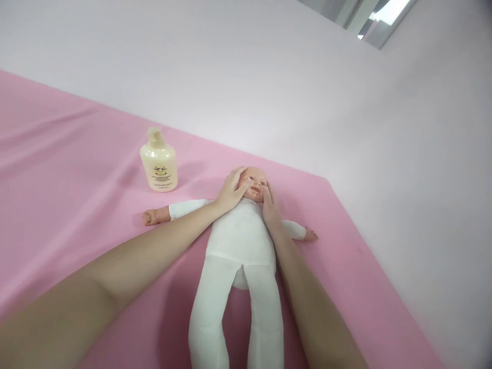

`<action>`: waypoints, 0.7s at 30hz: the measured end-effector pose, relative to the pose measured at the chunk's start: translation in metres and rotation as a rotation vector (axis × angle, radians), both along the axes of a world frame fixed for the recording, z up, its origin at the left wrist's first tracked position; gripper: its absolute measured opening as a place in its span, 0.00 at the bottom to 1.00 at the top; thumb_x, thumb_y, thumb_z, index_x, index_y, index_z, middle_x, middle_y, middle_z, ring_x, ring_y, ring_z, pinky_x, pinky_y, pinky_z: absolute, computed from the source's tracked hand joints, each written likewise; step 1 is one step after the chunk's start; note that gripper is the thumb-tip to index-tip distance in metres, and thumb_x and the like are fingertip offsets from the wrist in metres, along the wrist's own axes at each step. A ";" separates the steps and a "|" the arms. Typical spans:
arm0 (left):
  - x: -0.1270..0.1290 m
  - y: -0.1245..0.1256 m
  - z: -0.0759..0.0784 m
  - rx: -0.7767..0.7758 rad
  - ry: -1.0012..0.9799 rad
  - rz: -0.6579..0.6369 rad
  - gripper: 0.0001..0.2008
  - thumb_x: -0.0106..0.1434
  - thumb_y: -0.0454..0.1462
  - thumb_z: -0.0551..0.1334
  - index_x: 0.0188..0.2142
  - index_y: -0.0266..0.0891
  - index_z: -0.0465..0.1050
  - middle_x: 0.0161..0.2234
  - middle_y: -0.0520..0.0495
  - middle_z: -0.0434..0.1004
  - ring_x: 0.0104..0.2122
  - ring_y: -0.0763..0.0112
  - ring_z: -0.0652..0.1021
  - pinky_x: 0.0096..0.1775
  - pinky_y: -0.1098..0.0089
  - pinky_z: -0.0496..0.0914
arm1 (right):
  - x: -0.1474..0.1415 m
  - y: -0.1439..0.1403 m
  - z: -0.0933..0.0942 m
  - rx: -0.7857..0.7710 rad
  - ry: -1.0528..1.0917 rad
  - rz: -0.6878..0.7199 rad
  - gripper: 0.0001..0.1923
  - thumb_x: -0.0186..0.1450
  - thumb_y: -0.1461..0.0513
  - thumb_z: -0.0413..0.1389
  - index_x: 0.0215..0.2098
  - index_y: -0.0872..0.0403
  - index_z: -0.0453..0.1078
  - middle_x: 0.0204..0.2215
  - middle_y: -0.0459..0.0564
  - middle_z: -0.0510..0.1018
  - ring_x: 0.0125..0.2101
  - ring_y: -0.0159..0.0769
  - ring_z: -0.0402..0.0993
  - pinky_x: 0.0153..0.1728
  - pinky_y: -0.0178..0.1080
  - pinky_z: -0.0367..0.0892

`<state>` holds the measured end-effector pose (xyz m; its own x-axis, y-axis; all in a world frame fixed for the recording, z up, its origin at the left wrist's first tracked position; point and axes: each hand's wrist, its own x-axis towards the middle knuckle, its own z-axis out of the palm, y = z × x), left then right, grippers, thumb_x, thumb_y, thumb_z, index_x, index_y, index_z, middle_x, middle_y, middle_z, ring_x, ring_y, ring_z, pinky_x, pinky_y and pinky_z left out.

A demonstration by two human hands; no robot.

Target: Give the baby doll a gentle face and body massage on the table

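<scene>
While both hands cup its head, the doll point(240, 241) lies head-away, lengthwise.

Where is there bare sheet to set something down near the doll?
Widest free patch: the pink sheet left of the pump bottle, above the left forearm. Another lies right of the doll, past its outstretched arm towards the sheet's edge. It is crowded at the doll's head, where the left hand and right hand cup it.

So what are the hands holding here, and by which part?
Both the left hand and right hand cup the doll by its head, one on each cheek; no closed grasp.
</scene>
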<state>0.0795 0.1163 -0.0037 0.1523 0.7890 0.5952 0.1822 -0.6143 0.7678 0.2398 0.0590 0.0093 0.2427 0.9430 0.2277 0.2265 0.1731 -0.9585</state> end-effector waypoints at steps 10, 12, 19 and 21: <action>0.001 0.001 -0.002 0.023 -0.004 -0.004 0.27 0.73 0.51 0.53 0.65 0.43 0.60 0.67 0.37 0.64 0.68 0.55 0.65 0.70 0.50 0.57 | 0.000 -0.002 0.001 -0.005 0.022 0.010 0.36 0.69 0.39 0.50 0.69 0.45 0.61 0.68 0.49 0.67 0.68 0.43 0.64 0.69 0.54 0.61; 0.001 0.001 -0.002 0.023 -0.004 -0.001 0.27 0.73 0.51 0.53 0.65 0.43 0.60 0.67 0.37 0.64 0.68 0.55 0.65 0.69 0.50 0.57 | 0.000 -0.002 0.001 -0.004 0.018 0.010 0.37 0.68 0.39 0.50 0.69 0.46 0.61 0.68 0.50 0.67 0.68 0.44 0.64 0.68 0.54 0.61; 0.002 0.001 -0.002 0.019 -0.001 0.004 0.27 0.73 0.51 0.54 0.65 0.43 0.60 0.67 0.37 0.64 0.67 0.56 0.65 0.69 0.50 0.57 | 0.000 -0.003 0.004 0.009 -0.007 0.015 0.33 0.69 0.40 0.49 0.67 0.43 0.65 0.67 0.48 0.70 0.69 0.45 0.62 0.68 0.56 0.61; 0.002 0.001 -0.002 0.017 -0.002 0.002 0.27 0.73 0.51 0.54 0.66 0.43 0.60 0.67 0.38 0.64 0.68 0.56 0.65 0.69 0.50 0.57 | -0.001 -0.003 0.006 0.006 -0.004 0.018 0.33 0.69 0.40 0.49 0.67 0.43 0.64 0.67 0.48 0.70 0.69 0.45 0.62 0.68 0.56 0.61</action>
